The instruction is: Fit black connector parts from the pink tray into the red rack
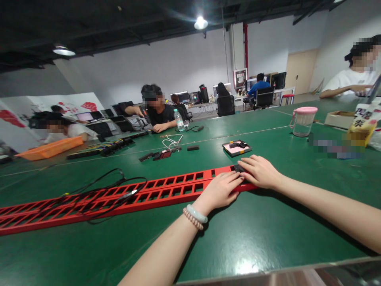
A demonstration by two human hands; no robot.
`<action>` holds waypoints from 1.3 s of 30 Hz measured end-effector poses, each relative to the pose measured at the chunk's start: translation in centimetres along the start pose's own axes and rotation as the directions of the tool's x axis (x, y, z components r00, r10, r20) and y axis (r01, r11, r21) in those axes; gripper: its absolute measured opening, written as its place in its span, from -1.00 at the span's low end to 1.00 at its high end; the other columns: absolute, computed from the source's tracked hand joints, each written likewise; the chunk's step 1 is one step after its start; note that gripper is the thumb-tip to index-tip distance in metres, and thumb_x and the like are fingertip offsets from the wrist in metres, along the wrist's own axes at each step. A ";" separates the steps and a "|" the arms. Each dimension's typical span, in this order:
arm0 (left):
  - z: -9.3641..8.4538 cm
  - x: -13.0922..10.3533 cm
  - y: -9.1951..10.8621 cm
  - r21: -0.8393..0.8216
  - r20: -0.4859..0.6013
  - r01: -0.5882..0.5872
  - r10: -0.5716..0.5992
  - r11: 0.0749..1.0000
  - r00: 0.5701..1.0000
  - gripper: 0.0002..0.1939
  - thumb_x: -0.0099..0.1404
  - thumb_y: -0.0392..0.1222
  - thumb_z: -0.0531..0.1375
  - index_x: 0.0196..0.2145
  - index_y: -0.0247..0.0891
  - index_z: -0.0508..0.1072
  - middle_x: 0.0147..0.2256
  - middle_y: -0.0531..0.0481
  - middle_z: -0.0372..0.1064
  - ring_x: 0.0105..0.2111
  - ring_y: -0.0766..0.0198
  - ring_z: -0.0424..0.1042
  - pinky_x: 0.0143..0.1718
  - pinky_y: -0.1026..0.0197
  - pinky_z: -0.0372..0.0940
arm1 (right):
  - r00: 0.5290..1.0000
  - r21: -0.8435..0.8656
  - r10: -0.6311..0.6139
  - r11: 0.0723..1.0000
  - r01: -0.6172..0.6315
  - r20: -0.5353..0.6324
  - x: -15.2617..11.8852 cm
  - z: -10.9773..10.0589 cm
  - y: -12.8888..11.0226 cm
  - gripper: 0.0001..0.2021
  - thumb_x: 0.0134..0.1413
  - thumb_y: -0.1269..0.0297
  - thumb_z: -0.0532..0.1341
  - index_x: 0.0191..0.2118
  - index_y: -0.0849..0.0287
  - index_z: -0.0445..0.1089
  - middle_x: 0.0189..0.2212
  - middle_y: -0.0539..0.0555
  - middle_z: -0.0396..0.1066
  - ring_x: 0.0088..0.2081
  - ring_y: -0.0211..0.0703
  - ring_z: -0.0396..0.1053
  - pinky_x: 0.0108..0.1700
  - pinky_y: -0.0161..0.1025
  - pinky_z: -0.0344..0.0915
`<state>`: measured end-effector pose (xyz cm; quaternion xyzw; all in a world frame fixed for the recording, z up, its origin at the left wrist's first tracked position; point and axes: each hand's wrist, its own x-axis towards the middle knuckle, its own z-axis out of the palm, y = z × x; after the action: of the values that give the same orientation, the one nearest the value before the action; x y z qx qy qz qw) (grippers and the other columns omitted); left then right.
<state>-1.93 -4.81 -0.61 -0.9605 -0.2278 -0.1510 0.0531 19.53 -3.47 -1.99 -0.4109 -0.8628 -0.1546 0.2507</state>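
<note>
A long red slotted frame (169, 188) lies across the green table in front of me. Over its right end, my left hand (220, 188) is closed, fingers on top and thumb at the near edge. My right hand (260, 171) is closed against a small black part (239, 168) set into that same end, its fingers bent over it. The fingertips of both hands come close together there and partly hide the part. Loops of thin black cable (119, 194) lie over the left half of the frame.
Beyond the frame are a shallow tray with black pieces (237, 148), small dark blocks (162, 155) and a white cable (171, 142). A pink-lidded cup (303, 121) stands right, a water bottle (179, 120) farther back. An orange bin (50, 149) is left. Other people sit around the table.
</note>
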 end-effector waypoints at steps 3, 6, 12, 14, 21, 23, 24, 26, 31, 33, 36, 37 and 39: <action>0.0 0.0 0.0 0.000 0.014 -0.023 0.023 1.000 1.000 -0.54 0.22 -0.25 0.11 0.08 -0.20 0.20 0.11 -0.11 0.15 0.12 0.16 0.13 0.12 0.05 0.05 | 0.995 -0.039 0.102 0.994 -0.102 0.012 2.9 1.1 2.9 -0.62 0.18 0.18 -0.03 0.01 0.25 0.30 -0.09 0.26 0.36 -0.07 0.03 0.24 -0.03 -0.06 0.15; -0.1 -0.1 0.0 0.002 0.016 -0.032 0.032 0.999 0.999 -0.56 0.24 -0.25 0.08 0.09 -0.19 0.19 0.11 -0.10 0.15 0.10 0.16 0.16 0.10 0.06 0.07 | 0.961 -0.093 0.233 0.971 -0.221 0.149 6.7 2.6 6.2 -0.66 0.15 0.23 0.01 -0.04 0.23 0.35 -0.10 0.25 0.36 -0.09 -0.01 0.26 -0.03 -0.13 0.15; -0.3 -0.3 0.1 0.027 0.045 -0.036 0.034 0.999 0.998 -0.59 0.27 -0.23 0.05 0.08 -0.17 0.19 0.11 -0.09 0.15 0.05 0.14 0.21 0.06 0.05 0.11 | 0.874 -0.167 0.358 0.933 -0.320 0.327 12.1 6.0 9.8 -0.64 0.03 0.24 0.11 -0.04 0.23 0.35 -0.13 0.26 0.37 -0.11 0.03 0.29 -0.10 -0.15 0.18; -0.3 -0.4 0.1 0.031 0.046 -0.033 0.032 0.999 0.998 -0.59 0.27 -0.23 0.05 0.09 -0.17 0.19 0.10 -0.08 0.16 0.05 0.15 0.21 0.05 0.06 0.11 | 0.859 -0.178 0.366 0.930 -0.322 0.358 13.1 7.2 9.8 -0.63 0.00 0.24 0.14 -0.04 0.20 0.35 -0.11 0.24 0.37 -0.08 0.05 0.27 -0.11 -0.16 0.19; -0.1 -0.5 0.0 0.027 0.047 -0.039 0.038 0.999 0.998 -0.59 0.28 -0.21 0.04 0.09 -0.18 0.19 0.11 -0.08 0.15 0.06 0.17 0.19 0.05 0.08 0.10 | 0.822 -0.212 0.392 0.919 -0.332 0.414 14.8 9.4 9.6 -0.55 -0.05 0.22 0.15 0.03 0.15 0.29 -0.04 0.24 0.32 -0.01 0.14 0.21 -0.13 -0.10 0.22; -0.1 -0.5 0.0 0.024 0.051 -0.045 0.043 0.999 0.998 -0.59 0.29 -0.21 0.03 0.09 -0.19 0.18 0.11 -0.08 0.14 0.06 0.17 0.19 0.05 0.09 0.10 | 0.811 -0.216 0.397 0.917 -0.335 0.430 14.9 9.7 9.7 -0.59 -0.07 0.23 0.16 -0.03 0.15 0.34 -0.09 0.25 0.36 -0.03 0.16 0.22 -0.13 -0.08 0.23; -0.1 -0.5 0.0 0.024 0.052 -0.046 0.045 0.999 0.998 -0.60 0.29 -0.21 0.02 0.09 -0.19 0.18 0.12 -0.09 0.14 0.06 0.16 0.19 0.04 0.08 0.10 | 0.807 -0.216 0.397 0.917 -0.335 0.438 14.9 9.8 9.7 -0.62 -0.08 0.24 0.17 -0.07 0.15 0.37 -0.12 0.24 0.37 -0.03 0.16 0.23 -0.13 -0.08 0.23; -0.1 -0.5 0.0 0.024 0.054 -0.049 0.048 0.998 0.997 -0.60 0.30 -0.21 0.02 0.09 -0.19 0.19 0.12 -0.10 0.14 0.07 0.16 0.18 0.05 0.08 0.10 | 0.805 -0.212 0.394 0.919 -0.333 0.444 14.8 9.9 9.7 -0.68 -0.08 0.26 0.17 -0.13 0.14 0.41 -0.16 0.23 0.40 -0.04 0.15 0.24 -0.13 -0.09 0.23; 0.0 -0.5 -0.1 0.019 0.041 -0.061 0.060 0.998 0.997 -0.61 0.30 -0.21 0.02 0.09 -0.21 0.19 0.11 -0.12 0.15 0.07 0.15 0.18 0.04 0.06 0.11 | 0.832 -0.187 0.373 0.928 -0.324 0.412 14.2 10.2 9.5 -0.74 -0.08 0.26 0.17 -0.22 0.18 0.44 -0.22 0.25 0.42 -0.08 0.14 0.28 -0.13 -0.09 0.22; 0.1 -0.5 -0.1 0.014 0.026 -0.063 0.063 0.998 0.998 -0.61 0.29 -0.22 0.02 0.08 -0.22 0.20 0.10 -0.13 0.16 0.06 0.15 0.20 0.04 0.06 0.12 | 0.849 -0.162 0.356 0.935 -0.317 0.390 14.0 10.1 9.5 -0.75 -0.10 0.26 0.20 -0.24 0.22 0.43 -0.24 0.27 0.42 -0.09 0.14 0.28 -0.13 -0.10 0.21; 0.1 -0.5 -0.2 -0.010 0.003 -0.066 0.066 0.998 0.998 -0.63 0.27 -0.24 0.03 0.05 -0.26 0.23 0.06 -0.13 0.20 0.02 0.16 0.24 0.03 0.08 0.15 | 0.881 -0.091 0.314 0.949 -0.301 0.355 14.0 9.3 9.6 -0.79 -0.10 0.31 0.20 -0.28 0.26 0.41 -0.28 0.26 0.43 -0.12 0.09 0.30 -0.14 -0.16 0.21; 0.2 -0.5 -0.2 -0.022 -0.003 -0.065 0.065 0.998 0.998 -0.64 0.27 -0.25 0.03 0.03 -0.28 0.24 0.04 -0.14 0.22 0.00 0.16 0.25 0.01 0.10 0.17 | 0.893 -0.059 0.298 0.953 -0.296 0.338 13.9 8.8 9.6 -0.81 -0.06 0.32 0.18 -0.28 0.27 0.40 -0.28 0.25 0.43 -0.13 0.04 0.31 -0.14 -0.19 0.21; 0.3 -0.5 -0.3 -0.047 -0.009 -0.061 0.061 0.997 0.998 -0.66 0.27 -0.27 0.03 0.00 -0.32 0.26 -0.01 -0.15 0.27 -0.03 0.18 0.29 -0.01 0.14 0.21 | 0.917 0.007 0.274 0.957 -0.289 0.290 13.4 7.5 9.4 -0.82 0.02 0.35 0.11 -0.24 0.27 0.36 -0.24 0.23 0.42 -0.13 -0.04 0.32 -0.14 -0.25 0.21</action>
<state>-2.44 -4.69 -1.06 -0.9674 -0.1944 -0.1583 0.0357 17.44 14.34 -0.16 -0.5424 -0.8254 -0.0343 0.1530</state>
